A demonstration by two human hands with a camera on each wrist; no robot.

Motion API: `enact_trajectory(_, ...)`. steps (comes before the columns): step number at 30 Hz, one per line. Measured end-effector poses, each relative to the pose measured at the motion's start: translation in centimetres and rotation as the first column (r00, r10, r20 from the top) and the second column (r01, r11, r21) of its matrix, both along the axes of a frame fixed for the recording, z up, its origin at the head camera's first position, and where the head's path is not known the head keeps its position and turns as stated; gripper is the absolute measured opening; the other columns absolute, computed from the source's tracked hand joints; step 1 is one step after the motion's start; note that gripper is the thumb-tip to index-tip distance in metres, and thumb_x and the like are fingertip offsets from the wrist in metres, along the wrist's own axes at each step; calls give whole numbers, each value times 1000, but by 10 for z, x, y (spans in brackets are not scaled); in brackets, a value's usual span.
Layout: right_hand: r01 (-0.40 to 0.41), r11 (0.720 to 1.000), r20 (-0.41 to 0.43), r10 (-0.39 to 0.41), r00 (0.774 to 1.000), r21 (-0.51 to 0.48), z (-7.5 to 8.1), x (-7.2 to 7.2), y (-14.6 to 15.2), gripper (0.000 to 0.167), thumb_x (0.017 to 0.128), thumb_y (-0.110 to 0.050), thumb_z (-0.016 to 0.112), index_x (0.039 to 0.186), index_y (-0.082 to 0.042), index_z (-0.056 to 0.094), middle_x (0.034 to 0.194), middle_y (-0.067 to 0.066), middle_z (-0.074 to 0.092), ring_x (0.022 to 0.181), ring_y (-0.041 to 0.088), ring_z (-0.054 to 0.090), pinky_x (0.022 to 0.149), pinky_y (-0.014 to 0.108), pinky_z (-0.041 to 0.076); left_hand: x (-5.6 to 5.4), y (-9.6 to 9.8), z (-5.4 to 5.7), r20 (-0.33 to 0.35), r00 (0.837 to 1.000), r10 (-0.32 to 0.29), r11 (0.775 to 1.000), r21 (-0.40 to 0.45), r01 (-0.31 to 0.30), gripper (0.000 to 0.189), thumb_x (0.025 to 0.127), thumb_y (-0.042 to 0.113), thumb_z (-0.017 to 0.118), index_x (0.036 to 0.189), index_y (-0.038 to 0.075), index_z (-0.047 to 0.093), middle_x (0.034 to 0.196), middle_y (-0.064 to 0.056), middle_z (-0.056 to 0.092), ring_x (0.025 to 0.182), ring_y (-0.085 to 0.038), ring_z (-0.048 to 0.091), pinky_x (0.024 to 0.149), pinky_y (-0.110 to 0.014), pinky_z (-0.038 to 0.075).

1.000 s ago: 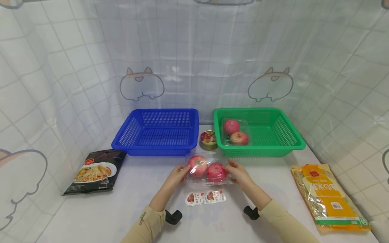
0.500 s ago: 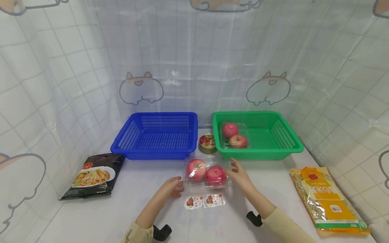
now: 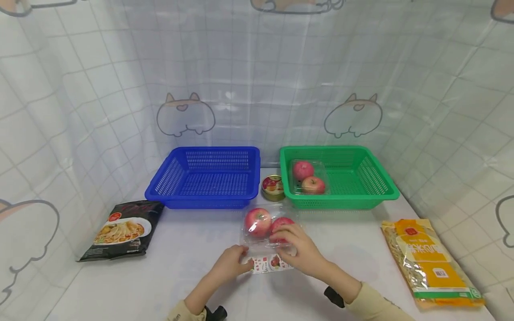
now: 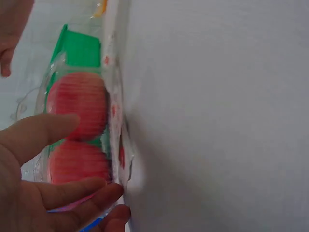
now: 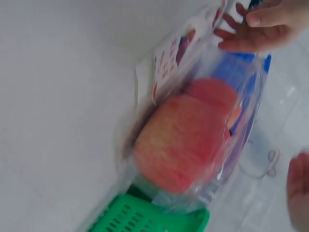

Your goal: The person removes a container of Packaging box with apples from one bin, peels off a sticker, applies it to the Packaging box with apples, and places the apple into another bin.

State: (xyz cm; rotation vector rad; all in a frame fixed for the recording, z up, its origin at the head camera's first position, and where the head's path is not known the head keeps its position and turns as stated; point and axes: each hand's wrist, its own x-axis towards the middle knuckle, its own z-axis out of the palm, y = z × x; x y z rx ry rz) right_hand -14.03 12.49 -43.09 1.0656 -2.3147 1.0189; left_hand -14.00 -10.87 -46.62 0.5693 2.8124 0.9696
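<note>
A clear plastic box of two apples [image 3: 258, 222] lies on the table in front of the baskets. Just nearer the person is a strip of two white apple stickers [image 3: 261, 265]. My left hand [image 3: 230, 265] is at the strip's left end, thumb and fingers apart; in the left wrist view its fingertips [image 4: 114, 191] come right at the strip's edge. My right hand [image 3: 302, 252] reaches over the box's near right corner, fingers loosely bent and overlapping the right apple, thumb by the strip's right end. In the right wrist view that hand [image 5: 299, 193] shows only partly.
A blue basket [image 3: 217, 201] stands back left, a green basket [image 3: 341, 201] back right with another apple box [image 3: 313, 185] inside. Between them sits a round tin [image 3: 273, 187]. A black noodle packet [image 3: 122, 229] lies left, a yellow food packet [image 3: 433, 263] right.
Both hands have let go of the apple box, which stays on the table. The left hand has come back to the sticker strip; the right has moved left and nearer over the box's corner.
</note>
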Motion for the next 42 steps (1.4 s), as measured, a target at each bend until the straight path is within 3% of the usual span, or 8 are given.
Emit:
enact_trajectory(4,-177,974,-9,180,984,141,-7,6,-5,28,77,-10,69,103,-18,63,109,-4,59,105,13,53,89,32,45,2,4,-2,-99,994,-39,987,-158,23,49,68,28,78,102,-4,63,97,-14,60,87,-31,57,75,-44,47)
enact_trajectory(8,-251,927,92,234,968,278,-17,8,-8,35,78,-13,68,112,-17,61,115,-3,58,110,12,51,94,31,43,4,6,-3,-133,989,-63,962,-271,25,57,61,34,83,103,0,64,96,-10,57,83,-27,55,70,-40,48)
enact_trajectory(11,-261,889,139,225,964,377,-26,7,-10,42,78,-15,68,119,-14,58,121,0,56,115,14,49,97,31,41,5,7,-2,-182,978,-100,948,-316,38,56,58,34,84,100,2,65,90,-6,56,78,-24,53,65,-36,47)
enact_trajectory(17,-206,842,116,171,978,498,-35,2,-12,47,78,-19,70,123,-12,56,124,5,55,117,19,49,97,34,41,5,7,-1,-251,956,-150,944,-323,63,49,56,30,85,93,5,65,80,0,53,71,-18,50,60,-30,43)
enact_trajectory(24,-176,773,185,78,980,610,-34,0,-17,56,80,-23,69,132,-12,50,130,7,53,122,20,47,99,35,39,6,7,1,-198,966,-165,947,-304,99,39,59,27,84,88,8,66,79,2,50,71,-13,46,59,-26,39)
enact_trajectory(30,-179,698,190,62,980,694,-34,1,-20,55,80,-25,69,130,-10,51,127,4,55,120,19,48,99,33,39,11,9,5,-184,958,-218,932,-330,149,37,59,30,85,84,12,65,82,4,50,72,-11,44,59,-25,39)
enact_trajectory(35,-160,696,133,93,987,700,-34,1,-21,52,77,-21,73,125,-12,56,115,-1,59,109,14,52,93,27,43,15,9,3,-180,956,-232,924,-348,158,40,58,33,85,86,13,64,84,6,52,74,-10,46,61,-24,40)
enact_trajectory(42,-175,731,197,56,979,659,-31,1,-23,55,74,-16,77,125,-13,57,106,-3,59,99,9,53,86,23,45,16,10,-2,-212,952,-221,935,-324,145,45,56,29,85,91,8,65,82,5,53,72,-12,47,61,-25,42)
